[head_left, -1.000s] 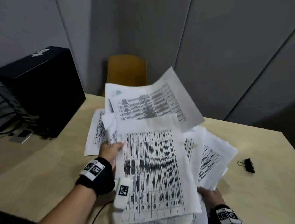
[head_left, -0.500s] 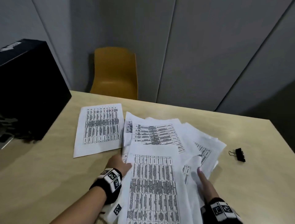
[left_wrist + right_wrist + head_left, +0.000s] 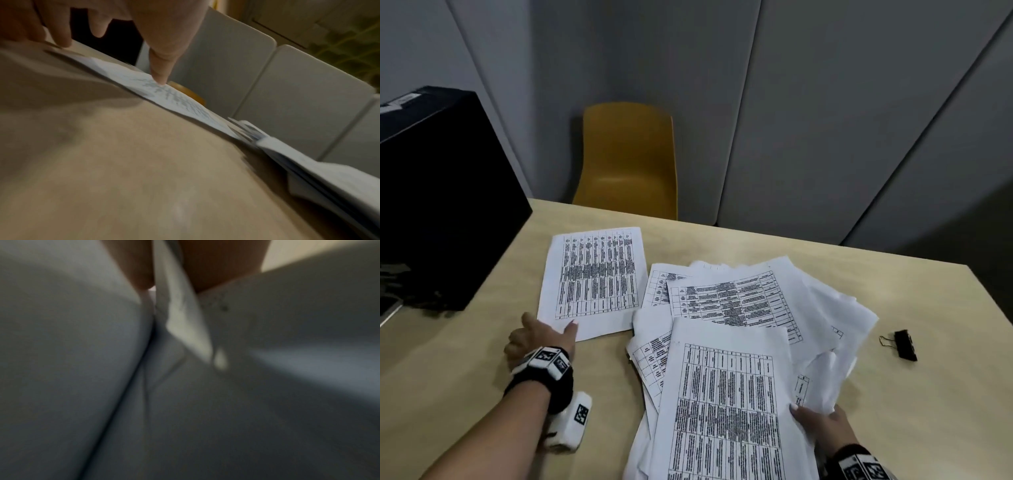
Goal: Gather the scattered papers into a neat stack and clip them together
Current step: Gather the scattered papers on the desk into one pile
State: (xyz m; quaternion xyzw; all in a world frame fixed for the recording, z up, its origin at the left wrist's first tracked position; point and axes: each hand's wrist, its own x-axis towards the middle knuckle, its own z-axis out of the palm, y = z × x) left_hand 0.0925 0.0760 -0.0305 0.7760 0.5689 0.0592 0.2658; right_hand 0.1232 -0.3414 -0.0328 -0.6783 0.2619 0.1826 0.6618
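Head view: your left hand (image 3: 541, 339) lies open on the wooden table (image 3: 465, 377), one fingertip (image 3: 161, 79) pressing the near corner of the single printed sheet (image 3: 594, 281), which lies flat just left of the loose pile of papers (image 3: 739, 342). Your right hand (image 3: 822, 425) grips the pile's near right edge, thumb on top; the right wrist view shows paper between the fingers. The black binder clip (image 3: 904, 344) rests on the table, right of the pile and apart from it. A yellow chair (image 3: 628, 161) stands behind the table.
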